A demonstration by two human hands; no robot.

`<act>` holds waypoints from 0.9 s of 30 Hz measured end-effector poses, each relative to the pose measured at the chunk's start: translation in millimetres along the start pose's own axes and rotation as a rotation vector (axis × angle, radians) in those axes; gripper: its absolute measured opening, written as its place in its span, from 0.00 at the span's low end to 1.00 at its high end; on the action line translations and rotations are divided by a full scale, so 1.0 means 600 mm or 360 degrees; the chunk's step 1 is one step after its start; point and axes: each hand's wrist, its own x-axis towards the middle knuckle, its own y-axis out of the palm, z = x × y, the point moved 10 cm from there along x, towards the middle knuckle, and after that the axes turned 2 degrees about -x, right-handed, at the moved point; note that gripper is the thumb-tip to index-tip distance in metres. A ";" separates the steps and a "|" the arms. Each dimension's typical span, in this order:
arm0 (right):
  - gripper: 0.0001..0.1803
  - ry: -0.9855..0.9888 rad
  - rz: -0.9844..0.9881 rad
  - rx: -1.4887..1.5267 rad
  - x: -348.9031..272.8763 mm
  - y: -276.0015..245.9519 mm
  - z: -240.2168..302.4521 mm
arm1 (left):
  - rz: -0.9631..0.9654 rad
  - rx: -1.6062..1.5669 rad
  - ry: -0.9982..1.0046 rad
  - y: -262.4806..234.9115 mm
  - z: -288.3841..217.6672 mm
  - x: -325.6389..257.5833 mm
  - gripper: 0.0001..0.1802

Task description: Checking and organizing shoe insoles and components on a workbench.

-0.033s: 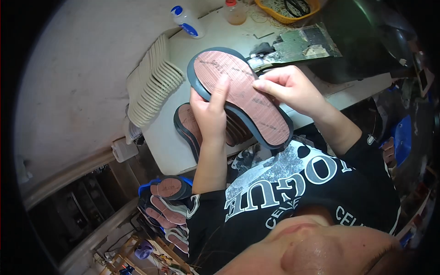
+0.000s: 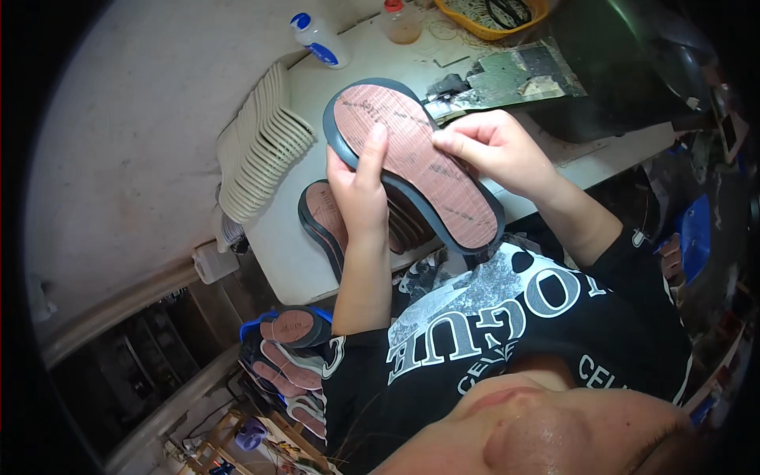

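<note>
A shoe sole (image 2: 419,158) with a dark rim and a reddish-brown, streaked face is held up over the table, tilted with its far end to the left. My left hand (image 2: 360,186) grips its left edge, thumb flat on the brown face and fingers underneath. On the opposite edge, my right hand (image 2: 487,146) pinches the rim between thumb and curled fingers. Beneath my left wrist lies a similar brown-faced sole (image 2: 323,210) on the table, beside a row of more soles (image 2: 409,224) partly hidden by the held one.
Left on the white table (image 2: 273,257) leans a stack of pale soles (image 2: 265,150). Behind stand a white bottle with blue cap (image 2: 321,41), a red-capped bottle (image 2: 402,24) and a yellow basket (image 2: 487,30). A stained board (image 2: 514,77) lies behind my right hand. Lower left, a container holds more soles (image 2: 291,326).
The whole view has shifted very slightly. Both hands keep the same hold on the sole.
</note>
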 end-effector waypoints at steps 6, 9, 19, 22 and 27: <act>0.26 0.0290 -0.0071 0.0615 -0.008 -0.018 -0.060 | -0.0076 -0.0095 -0.0147 -0.019 0.083 0.059 0.18; 0.21 0.0398 -0.0105 0.0747 -0.033 -0.017 -0.075 | -0.0089 -0.0171 -0.0166 -0.011 0.089 0.072 0.18; 0.18 0.0481 0.0270 0.0766 -0.084 0.042 -0.072 | 0.0055 -0.0038 -0.0251 0.019 0.082 0.109 0.18; 0.21 0.0342 0.0060 0.0846 -0.064 0.036 -0.076 | 0.0115 0.0150 -0.0275 0.012 0.076 0.135 0.22; 0.22 0.0308 -0.0116 0.0960 -0.016 0.037 -0.074 | 0.0117 0.1137 -0.0226 -0.015 0.036 0.197 0.34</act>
